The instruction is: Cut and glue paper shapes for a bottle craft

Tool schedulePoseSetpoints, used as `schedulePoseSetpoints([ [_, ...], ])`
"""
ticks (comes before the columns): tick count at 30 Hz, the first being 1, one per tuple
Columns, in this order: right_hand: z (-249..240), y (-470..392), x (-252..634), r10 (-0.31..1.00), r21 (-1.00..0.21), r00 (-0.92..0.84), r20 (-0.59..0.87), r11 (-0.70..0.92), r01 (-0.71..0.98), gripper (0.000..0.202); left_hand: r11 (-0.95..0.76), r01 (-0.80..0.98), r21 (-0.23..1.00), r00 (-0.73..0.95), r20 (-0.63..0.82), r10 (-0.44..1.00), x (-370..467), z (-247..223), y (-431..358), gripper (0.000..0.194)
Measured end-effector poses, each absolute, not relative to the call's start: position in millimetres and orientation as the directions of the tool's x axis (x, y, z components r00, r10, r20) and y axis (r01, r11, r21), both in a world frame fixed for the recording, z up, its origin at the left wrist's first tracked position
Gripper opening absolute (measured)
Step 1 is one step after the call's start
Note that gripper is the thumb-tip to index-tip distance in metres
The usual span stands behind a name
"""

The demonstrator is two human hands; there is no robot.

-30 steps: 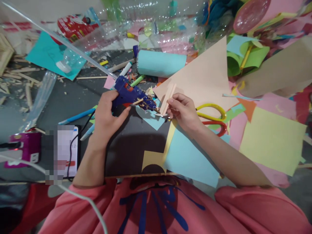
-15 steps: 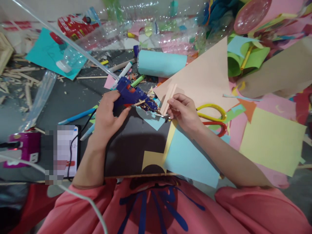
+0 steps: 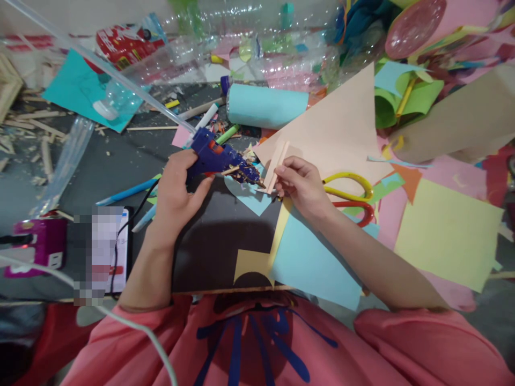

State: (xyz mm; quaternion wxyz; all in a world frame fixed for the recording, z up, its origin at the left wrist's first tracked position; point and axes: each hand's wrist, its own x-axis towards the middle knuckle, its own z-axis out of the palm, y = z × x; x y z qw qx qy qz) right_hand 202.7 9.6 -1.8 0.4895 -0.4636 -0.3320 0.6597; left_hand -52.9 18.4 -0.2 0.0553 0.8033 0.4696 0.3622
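Observation:
My left hand (image 3: 179, 182) is wrapped round the handle of a blue glue gun (image 3: 215, 153), with a long clear glue stick (image 3: 132, 83) coming out of its back end. The gun's dark tip points right, at the lower end of a folded strip of pale peach paper (image 3: 277, 166). Thumb and fingertips of my right hand (image 3: 301, 182) pinch that strip from the right side. Beneath the tip lies a light blue paper scrap (image 3: 257, 201). Scissors with yellow and red handles (image 3: 354, 185) lie partly under my right hand.
A blue-wrapped bottle (image 3: 267, 104) and a large peach sheet (image 3: 338, 128) lie behind my hands. Blue paper (image 3: 317, 257) and yellow paper (image 3: 448, 236) are to the right. On the left are a phone (image 3: 120, 252), a purple box (image 3: 42, 246) and wood scraps. Clear bottles line the back.
My right hand and the peach strip have shifted slightly left, bringing the strip's lower end closer to the glue gun's tip. My left hand and the gun look nearly still.

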Motion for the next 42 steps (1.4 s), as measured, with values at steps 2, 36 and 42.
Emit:
schedulePoseSetpoints([
  [2,-1.8,9.2,203.0,0.954,-0.895,-0.098,-0.283,-0.299,-0.331,0.033,-0.552,0.715,0.429,0.288,0.539,0.792,-52.7,-0.8,18.8,0.03],
  [36,4.2,6.4,202.9,0.931,-0.928,-0.267,-0.249,-0.309,-0.208,0.038,-0.553,0.706,0.442,0.231,0.595,0.77,-55.1,-4.2,18.9,0.036],
  [42,6.2,5.5,201.4,0.931,-0.935,-0.286,-0.226,-0.29,-0.205,0.039,-0.455,0.736,0.501,0.168,0.515,0.84,-54.3,-3.4,18.0,0.033],
])
